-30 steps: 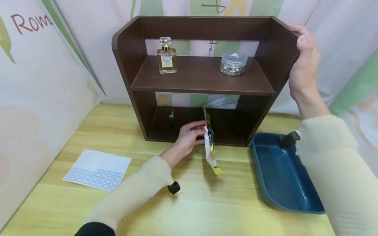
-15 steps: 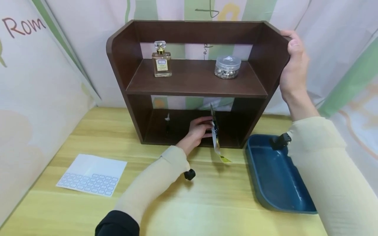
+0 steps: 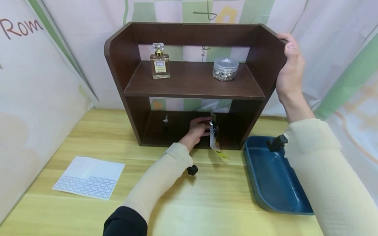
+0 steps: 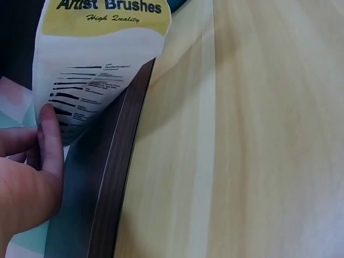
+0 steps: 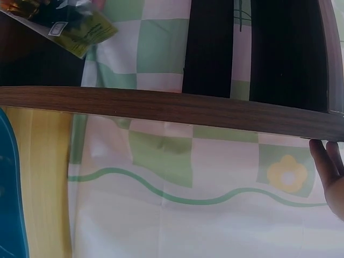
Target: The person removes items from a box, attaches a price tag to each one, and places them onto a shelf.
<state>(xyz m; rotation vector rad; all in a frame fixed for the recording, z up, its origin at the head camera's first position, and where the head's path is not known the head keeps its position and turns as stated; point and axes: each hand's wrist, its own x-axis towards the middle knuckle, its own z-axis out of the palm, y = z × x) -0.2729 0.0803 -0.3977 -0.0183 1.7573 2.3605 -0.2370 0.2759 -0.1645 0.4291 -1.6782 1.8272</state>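
My left hand (image 3: 197, 128) reaches into the lower compartment of a dark brown wooden shelf (image 3: 192, 88). Its thumb and fingers pinch the edge of an upright packet of artist brushes (image 3: 214, 137). The left wrist view shows the packet's printed back (image 4: 97, 59), white and yellow, with "Artist Brushes" on it. At the shelf's upper right corner, my right hand (image 3: 292, 70) grips the side panel, thumb at the front edge. On the upper board stand a perfume bottle (image 3: 160, 64) at left and a clear lidded jar (image 3: 225, 69) of small silvery pieces at right.
A small dark slender item (image 3: 166, 126) with a pale top stands at the lower compartment's left. On the wooden table, a sheet of blue-framed labels (image 3: 88, 177) lies left, and a blue tray (image 3: 257, 186) sits right, beneath my right forearm. Patterned cloth hangs behind the shelf.
My left hand has carried the brush packet farther back and right into the lower compartment. My right hand keeps its grip on the shelf. The head view has shifted slightly.
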